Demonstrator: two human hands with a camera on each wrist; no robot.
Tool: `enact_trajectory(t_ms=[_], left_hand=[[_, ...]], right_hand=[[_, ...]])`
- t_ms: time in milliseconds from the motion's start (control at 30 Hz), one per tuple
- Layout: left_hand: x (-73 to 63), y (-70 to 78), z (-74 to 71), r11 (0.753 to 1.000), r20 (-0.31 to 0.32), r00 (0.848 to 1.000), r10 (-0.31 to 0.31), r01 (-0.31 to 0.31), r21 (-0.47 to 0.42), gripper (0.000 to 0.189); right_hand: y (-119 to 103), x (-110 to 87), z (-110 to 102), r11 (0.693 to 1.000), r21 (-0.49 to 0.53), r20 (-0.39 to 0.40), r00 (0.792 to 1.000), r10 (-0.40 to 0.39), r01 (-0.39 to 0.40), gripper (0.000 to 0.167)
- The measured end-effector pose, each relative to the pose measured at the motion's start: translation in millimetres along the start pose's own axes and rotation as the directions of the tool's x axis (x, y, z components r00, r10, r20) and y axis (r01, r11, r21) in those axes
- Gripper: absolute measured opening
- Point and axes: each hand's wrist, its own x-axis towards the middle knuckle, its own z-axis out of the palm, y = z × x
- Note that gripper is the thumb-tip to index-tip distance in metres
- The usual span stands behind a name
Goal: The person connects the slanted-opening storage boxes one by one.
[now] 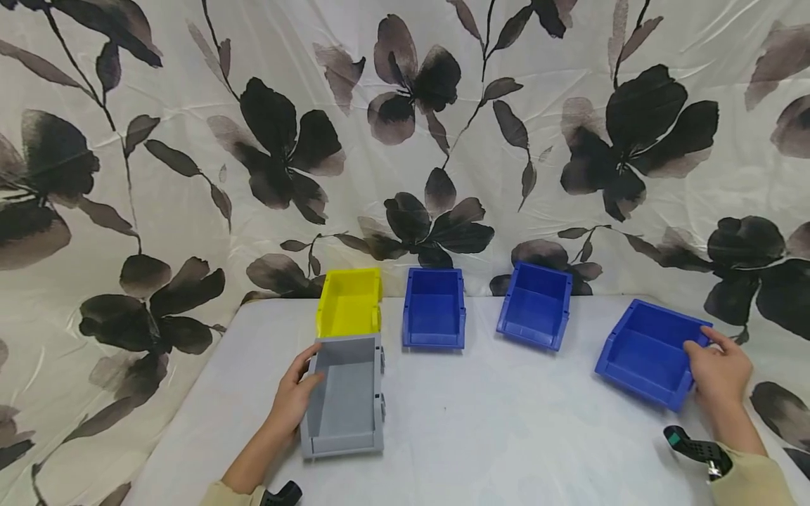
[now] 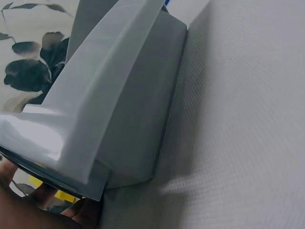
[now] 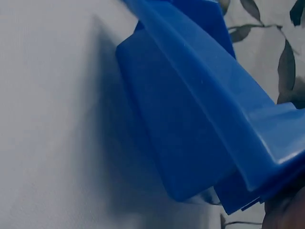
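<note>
My left hand [image 1: 294, 397] grips the left wall of a grey storage bin [image 1: 345, 393], thumb over the rim on the inside. In the left wrist view, the grey bin's wall [image 2: 143, 105] fills the middle, and fingers show at the lower left. At the right side of the table, my right hand [image 1: 723, 369] pinches the right rim of a blue storage bin [image 1: 652, 355], which is turned at an angle. The right wrist view shows this blue bin [image 3: 176, 119] close up with a shadow beside it; whether it touches the table I cannot tell.
A yellow bin [image 1: 349, 302] stands right behind the grey one. Two more blue bins, one straight [image 1: 434, 309] and one slightly turned [image 1: 535, 306], stand along the back of the white table [image 1: 481, 422]. Floral cloth [image 1: 506, 176] hangs behind and at the left.
</note>
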Motion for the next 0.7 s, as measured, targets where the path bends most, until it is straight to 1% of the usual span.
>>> enact_trajectory(t_ms=[67, 167, 267, 367, 500, 567, 633, 700], left_hand=[[0.8, 0.6, 0.2, 1.000, 0.006, 1.000, -0.014, 0.014, 0.000, 0.052], [1.6, 2.6, 0.9, 1.000, 0.007, 1.000, -0.029, 0.029, 0.005, 0.052], [1.4, 3.4, 1.3, 1.000, 0.007, 1.000, -0.027, 0.027, 0.007, 0.052], [2.5, 3.3, 1.6, 1.000, 0.005, 1.000, -0.015, 0.015, 0.005, 0.051], [1.5, 2.0, 0.4, 1.000, -0.002, 1.000, -0.023, 0.023, -0.004, 0.052], [0.1, 1.3, -0.3, 0.999, -0.001, 1.000, -0.031, 0.031, -0.006, 0.052], [-0.3, 1.0, -0.4, 0.999, 0.001, 0.999, -0.033, 0.033, 0.000, 0.052], [-0.7, 1.0, -0.2, 0.999, 0.002, 1.000, -0.031, 0.031, 0.012, 0.052]], right_hand=[[-2.5, -5.0, 1.9, 1.000, 0.022, 0.005, 1.000, -0.022, 0.022, 0.057], [-6.8, -13.0, 3.7, 0.998, 0.057, 0.022, 0.999, -0.026, 0.025, 0.057], [-12.7, -21.7, 6.0, 0.997, 0.072, 0.043, 0.999, -0.019, 0.016, 0.058], [-18.1, -32.1, 8.7, 0.997, 0.082, 0.084, 0.996, -0.024, 0.017, 0.059], [-22.2, -49.2, 13.0, 0.997, 0.079, 0.164, 0.986, -0.027, 0.014, 0.060], [-24.3, -57.6, 15.4, 0.997, 0.071, 0.190, 0.981, -0.030, 0.017, 0.060], [-27.7, -65.2, 17.9, 0.996, 0.089, 0.218, 0.975, -0.044, 0.025, 0.060], [-32.1, -72.5, 21.0, 0.993, 0.110, 0.257, 0.964, -0.064, 0.037, 0.060]])
